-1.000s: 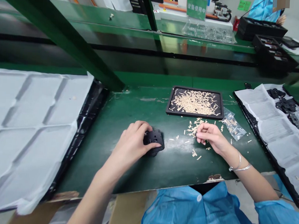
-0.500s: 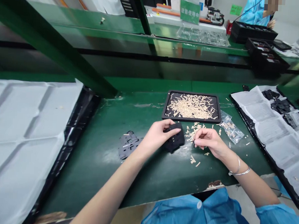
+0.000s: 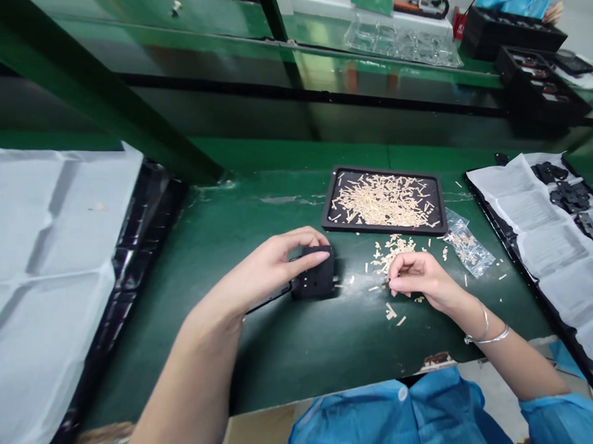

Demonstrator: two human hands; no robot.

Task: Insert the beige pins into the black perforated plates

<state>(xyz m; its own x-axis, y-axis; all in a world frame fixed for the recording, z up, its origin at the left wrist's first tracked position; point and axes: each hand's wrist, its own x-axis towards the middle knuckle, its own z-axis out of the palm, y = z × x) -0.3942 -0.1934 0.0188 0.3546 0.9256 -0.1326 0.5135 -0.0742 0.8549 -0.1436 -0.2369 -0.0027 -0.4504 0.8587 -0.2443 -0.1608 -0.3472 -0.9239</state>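
My left hand (image 3: 284,258) is closed around a small black block (image 3: 317,281) with small holes in its face, just above the green table (image 3: 289,361). Partly hidden behind that hand lies a flat black plate (image 3: 271,298). My right hand (image 3: 415,274) is pinched, thumb against fingers; a tiny dark bit shows at the fingertips, too small to name. Beside it is a loose pile of small pale strips (image 3: 392,248), and a few more strips (image 3: 391,312) lie nearer to me. A black tray (image 3: 385,229) heaped with such strips stands beyond both hands.
Right of the tray lies a clear plastic bag (image 3: 469,247) with pale bits. White-lined trays stand at the left (image 3: 7,233) and right (image 3: 547,262), the right one holding black parts (image 3: 571,195). A green post (image 3: 147,121) slants down at the left. Another person's hand (image 3: 553,13) shows at the back.
My left hand has moved left with the black block, which now sits by the flat plate and is turned. My right hand stays pinched near the pile. The view has tipped slightly down.
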